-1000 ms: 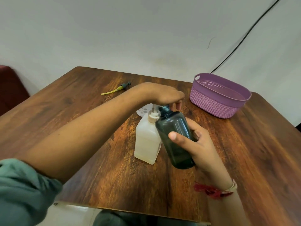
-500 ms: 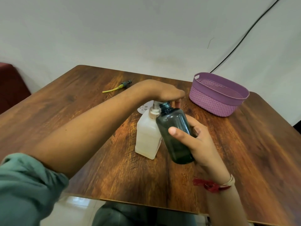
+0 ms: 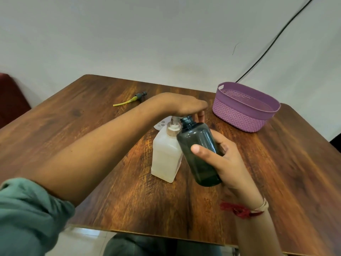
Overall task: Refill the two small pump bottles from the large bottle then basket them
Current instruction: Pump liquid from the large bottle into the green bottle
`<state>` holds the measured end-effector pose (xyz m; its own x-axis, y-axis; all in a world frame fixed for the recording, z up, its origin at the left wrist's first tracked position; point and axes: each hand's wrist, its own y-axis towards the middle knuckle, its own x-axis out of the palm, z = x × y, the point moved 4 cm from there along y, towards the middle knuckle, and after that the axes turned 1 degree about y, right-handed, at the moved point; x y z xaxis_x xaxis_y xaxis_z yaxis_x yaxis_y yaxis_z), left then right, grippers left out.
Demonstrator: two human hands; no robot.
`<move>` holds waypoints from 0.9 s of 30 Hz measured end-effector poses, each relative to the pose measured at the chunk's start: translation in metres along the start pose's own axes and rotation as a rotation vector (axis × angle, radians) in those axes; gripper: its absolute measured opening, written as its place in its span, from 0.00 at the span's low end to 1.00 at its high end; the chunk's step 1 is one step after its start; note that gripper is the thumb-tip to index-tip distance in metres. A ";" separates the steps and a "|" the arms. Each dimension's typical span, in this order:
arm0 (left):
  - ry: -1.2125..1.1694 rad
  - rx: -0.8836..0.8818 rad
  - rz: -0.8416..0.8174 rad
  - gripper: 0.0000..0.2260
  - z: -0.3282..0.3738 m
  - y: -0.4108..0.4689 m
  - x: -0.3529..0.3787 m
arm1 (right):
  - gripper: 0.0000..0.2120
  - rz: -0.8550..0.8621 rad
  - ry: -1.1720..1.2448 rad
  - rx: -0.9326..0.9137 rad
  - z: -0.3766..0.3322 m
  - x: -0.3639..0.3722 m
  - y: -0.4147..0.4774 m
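Between the thumb and curled fingers of the right hand (image 3: 228,163) sits a small dark bottle (image 3: 199,150), clasped round its lower half, thumb across the near face and fingers wrapped behind. It is capless. Its long axis is tilted: the base is down toward the person and the open neck points up and away, leaning left of the grip toward the large bottle (image 3: 166,156).

That large, whitish bottle stands upright on the table (image 3: 92,117) just left of the grip, touching or nearly touching the dark one's shoulder. The left hand (image 3: 184,106) lies palm-down on top of its pump (image 3: 173,126), directly above the dark bottle's neck. Its fingertips droop over the far side; whether they wrap round the pump head or only press on it I cannot tell.

Beyond the grip and to its right, well apart, a purple basket (image 3: 239,115) rests on the table. Far off to the left lies a loose pump cap with a yellow tube (image 3: 132,99).

Compared with half a second ago, almost nothing differs: the dark bottle keeps the same tilt with its neck under the left hand, and both hands stay where they were.
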<state>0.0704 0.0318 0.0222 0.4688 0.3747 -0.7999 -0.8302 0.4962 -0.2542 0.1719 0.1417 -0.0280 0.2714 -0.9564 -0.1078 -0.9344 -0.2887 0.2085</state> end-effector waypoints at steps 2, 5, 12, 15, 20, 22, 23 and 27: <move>-0.056 -0.002 0.019 0.21 -0.004 0.001 0.004 | 0.27 -0.006 -0.001 0.006 0.003 0.001 0.001; -0.098 -0.013 0.009 0.21 -0.008 0.001 0.009 | 0.27 -0.024 0.022 0.028 0.009 0.003 0.001; -0.018 -0.001 -0.015 0.21 0.000 0.001 0.000 | 0.29 -0.018 0.027 0.009 0.004 -0.001 0.003; -0.104 -0.002 0.006 0.21 -0.003 0.000 0.005 | 0.27 -0.031 0.033 0.011 0.006 0.001 0.003; -0.073 -0.013 -0.002 0.22 -0.005 0.000 0.008 | 0.28 -0.031 0.053 0.026 0.011 0.002 0.001; -0.021 -0.013 -0.027 0.22 -0.002 0.000 0.004 | 0.28 -0.029 0.066 0.027 0.010 0.001 0.000; 0.007 -0.014 -0.032 0.22 0.000 0.000 0.002 | 0.27 -0.025 0.070 0.021 0.009 0.000 0.000; -0.001 0.006 -0.016 0.21 0.001 0.001 0.001 | 0.27 -0.017 0.050 0.007 0.007 -0.003 0.001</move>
<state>0.0705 0.0335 0.0215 0.4821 0.3677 -0.7952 -0.8209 0.5067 -0.2634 0.1684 0.1445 -0.0339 0.2981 -0.9525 -0.0623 -0.9312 -0.3046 0.2003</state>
